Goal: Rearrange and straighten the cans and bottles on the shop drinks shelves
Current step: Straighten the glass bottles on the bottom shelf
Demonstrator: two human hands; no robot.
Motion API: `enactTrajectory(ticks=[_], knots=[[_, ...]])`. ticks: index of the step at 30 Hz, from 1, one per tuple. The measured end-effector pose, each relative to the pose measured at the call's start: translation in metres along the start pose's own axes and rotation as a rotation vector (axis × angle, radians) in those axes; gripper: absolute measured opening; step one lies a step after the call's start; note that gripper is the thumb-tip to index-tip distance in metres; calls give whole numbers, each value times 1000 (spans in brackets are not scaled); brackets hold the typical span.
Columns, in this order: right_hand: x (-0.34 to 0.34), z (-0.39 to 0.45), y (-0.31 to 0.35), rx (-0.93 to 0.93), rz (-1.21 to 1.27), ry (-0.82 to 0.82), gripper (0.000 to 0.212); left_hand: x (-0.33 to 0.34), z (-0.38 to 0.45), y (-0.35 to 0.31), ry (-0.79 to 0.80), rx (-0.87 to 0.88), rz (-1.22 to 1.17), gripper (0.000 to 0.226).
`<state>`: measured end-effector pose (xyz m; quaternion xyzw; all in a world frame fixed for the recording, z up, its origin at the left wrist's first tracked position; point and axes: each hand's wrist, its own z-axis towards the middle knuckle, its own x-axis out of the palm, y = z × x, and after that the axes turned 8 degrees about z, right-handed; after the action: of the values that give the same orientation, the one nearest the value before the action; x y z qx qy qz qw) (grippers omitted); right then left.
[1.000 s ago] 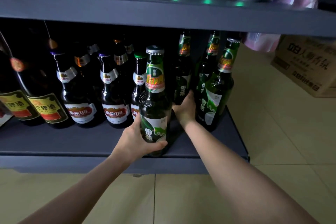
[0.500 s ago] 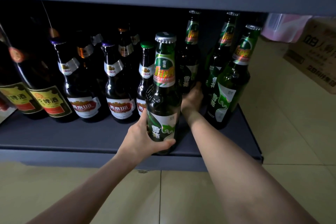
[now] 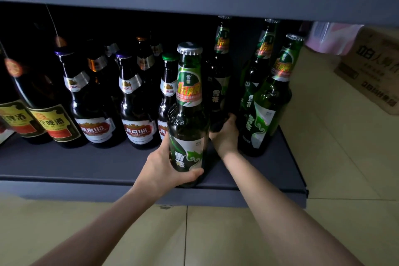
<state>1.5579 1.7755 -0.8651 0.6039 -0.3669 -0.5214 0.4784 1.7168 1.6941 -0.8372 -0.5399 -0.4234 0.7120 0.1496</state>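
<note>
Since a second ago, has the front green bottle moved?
No, as far as shows: the bottle, held by the left hand, still stands at the front edge of the shelf, just right of the green-capped bottle. Only the camera shifted.

Floor [image 3: 216, 239]: pale tiles with thin grout lines, running beneath the shelving unit and out along its right side. A small dark mark lies on the tile at the base of the unit, about 6 o'clock.

Cardboard box [image 3: 371, 71]: brown, with dark printed characters on its side, standing on the floor at 3 o'clock, well apart from the unit's lower corner.

Pink and white plastic-wrapped pack [image 3: 332, 36]: at 2 o'clock, just left of the box and touching or overlapping its edge; its top is cut off by the upper board. Contents cannot be made out.
</note>
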Motion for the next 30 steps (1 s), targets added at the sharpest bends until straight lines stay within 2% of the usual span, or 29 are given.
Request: enactTrajectory(ticks=[2,8,11,15,21,30], knots=[[-14,-19,-9,-11,-47,73,77,2,-1,-5,-21,-11,-4,72],[-70,-62,-20,-63,-47,232,45,26,19,-29,-90,18,8,71],[-84,-63,-21,-56,-29,253,45,43,38,-41,-158,24,5,65],[-71,-57,-23,-132,-24,315,52,56,60,-49,-220,-15,4,71],[-51,-46,-32,-196,42,202,50,61,78,-48,-214,-35,29,76],[-48,-43,-38,-191,9,188,51,59,72,-36,-135,-22,24,85]])
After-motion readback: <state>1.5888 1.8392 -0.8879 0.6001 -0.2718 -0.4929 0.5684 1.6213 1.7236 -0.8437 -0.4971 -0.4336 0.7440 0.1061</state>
